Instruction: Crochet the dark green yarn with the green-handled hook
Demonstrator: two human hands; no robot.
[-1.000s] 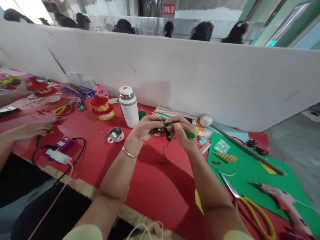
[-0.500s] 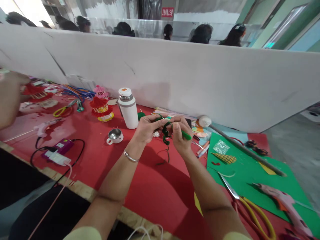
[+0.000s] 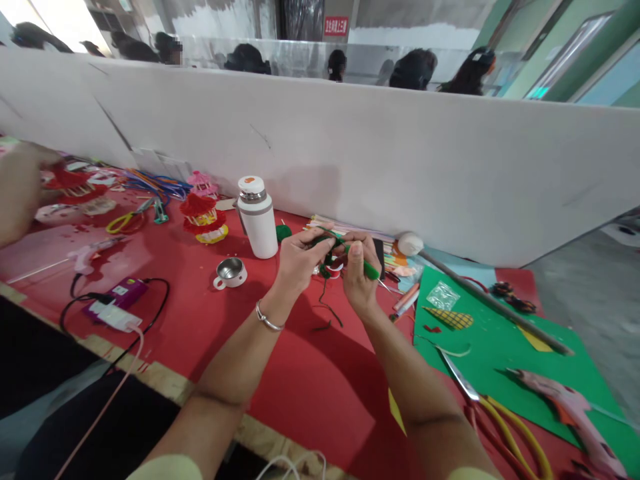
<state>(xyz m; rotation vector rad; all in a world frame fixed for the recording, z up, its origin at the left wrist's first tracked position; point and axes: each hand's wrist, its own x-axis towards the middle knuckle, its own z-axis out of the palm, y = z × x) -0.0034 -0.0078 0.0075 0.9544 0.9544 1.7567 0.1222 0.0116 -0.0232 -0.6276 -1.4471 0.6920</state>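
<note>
My left hand [image 3: 299, 259] and my right hand [image 3: 357, 270] meet above the red table [image 3: 310, 387], both with fingers pinched. Between them is a small dark green yarn piece [image 3: 327, 265] with a bit of red in it, and a loose strand [image 3: 326, 308] hangs down to the table. My right hand grips a green-handled crochet hook [image 3: 371, 271] whose tip points into the yarn. My left hand pinches the yarn piece. A silver bangle [image 3: 267, 321] sits on my left wrist.
A white thermos [image 3: 257, 216] and a small metal cup [image 3: 230, 271] stand left of my hands. Green paper [image 3: 505, 347], yellow-handled scissors [image 3: 500, 417] and a pink glue gun [image 3: 575, 417] lie to the right. Another person's hand [image 3: 20, 190] is at far left. A white partition [image 3: 350, 147] runs behind.
My hands have drawn slightly closer and turned the yarn piece; the hanging strand has swung. The other person's hand at far left has lifted off the table.
</note>
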